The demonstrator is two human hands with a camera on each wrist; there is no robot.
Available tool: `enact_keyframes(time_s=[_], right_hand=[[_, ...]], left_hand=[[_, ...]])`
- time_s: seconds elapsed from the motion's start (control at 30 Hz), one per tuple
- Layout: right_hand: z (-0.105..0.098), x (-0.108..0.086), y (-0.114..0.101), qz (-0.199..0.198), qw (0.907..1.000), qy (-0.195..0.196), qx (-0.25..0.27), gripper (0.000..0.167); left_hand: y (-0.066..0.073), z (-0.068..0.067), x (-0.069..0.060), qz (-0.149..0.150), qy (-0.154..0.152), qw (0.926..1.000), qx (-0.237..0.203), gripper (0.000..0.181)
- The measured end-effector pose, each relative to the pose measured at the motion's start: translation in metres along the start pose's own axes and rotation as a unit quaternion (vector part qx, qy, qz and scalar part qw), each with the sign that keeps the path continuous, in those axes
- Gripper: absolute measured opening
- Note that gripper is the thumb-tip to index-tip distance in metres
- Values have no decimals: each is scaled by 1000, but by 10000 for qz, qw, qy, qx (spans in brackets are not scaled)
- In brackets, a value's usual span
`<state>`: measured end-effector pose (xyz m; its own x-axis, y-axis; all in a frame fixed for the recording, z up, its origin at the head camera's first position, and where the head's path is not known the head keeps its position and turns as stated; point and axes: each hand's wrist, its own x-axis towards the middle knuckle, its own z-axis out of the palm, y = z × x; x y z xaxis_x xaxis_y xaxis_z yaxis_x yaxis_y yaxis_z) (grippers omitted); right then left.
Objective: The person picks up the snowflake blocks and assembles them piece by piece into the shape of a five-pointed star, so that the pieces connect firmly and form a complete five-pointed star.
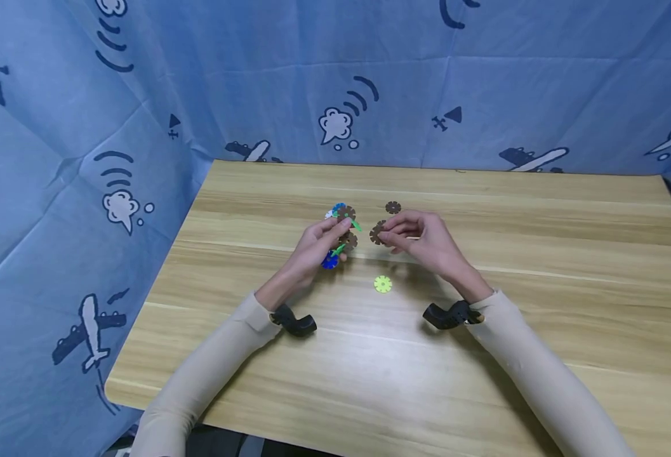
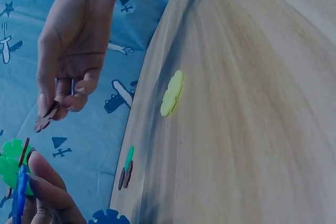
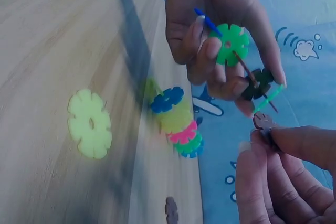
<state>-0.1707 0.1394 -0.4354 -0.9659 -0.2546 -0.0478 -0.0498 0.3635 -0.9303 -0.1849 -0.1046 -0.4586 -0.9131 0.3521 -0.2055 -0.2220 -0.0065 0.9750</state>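
Forearms (image 1: pixel 215 363) angle inward, left hand (image 1: pixel 312 244) gripping joined discs (image 1: pixel 349 240), right hand (image 1: pixel 426 243) pinching a brown disc (image 1: pixel 376 234).

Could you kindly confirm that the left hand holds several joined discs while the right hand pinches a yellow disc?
Not quite: the right hand pinches a brown disc, not a yellow one, as the head view shows. The left hand does hold several joined discs.
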Motion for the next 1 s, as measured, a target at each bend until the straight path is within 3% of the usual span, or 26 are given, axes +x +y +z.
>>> enact_keyframes(time_s=[0.4,0.6,0.83,1.0], right_hand=[[4,-2,0,-91,9999,-43,63,25],[5,-2,1,-124,9999,-49,48,24],[5,-3,2,-161,9998,6,68,23],[4,-4,3,-176,9997,-1,170,22]], left_hand=[[-4,7,3,40,-91,9997,-203,39],[-6,9,2,21,-188,9995,-248,48],[-7,11,2,156,-292,9995,-22,53],[-10,12,1,381,-296,9987,160,46]])
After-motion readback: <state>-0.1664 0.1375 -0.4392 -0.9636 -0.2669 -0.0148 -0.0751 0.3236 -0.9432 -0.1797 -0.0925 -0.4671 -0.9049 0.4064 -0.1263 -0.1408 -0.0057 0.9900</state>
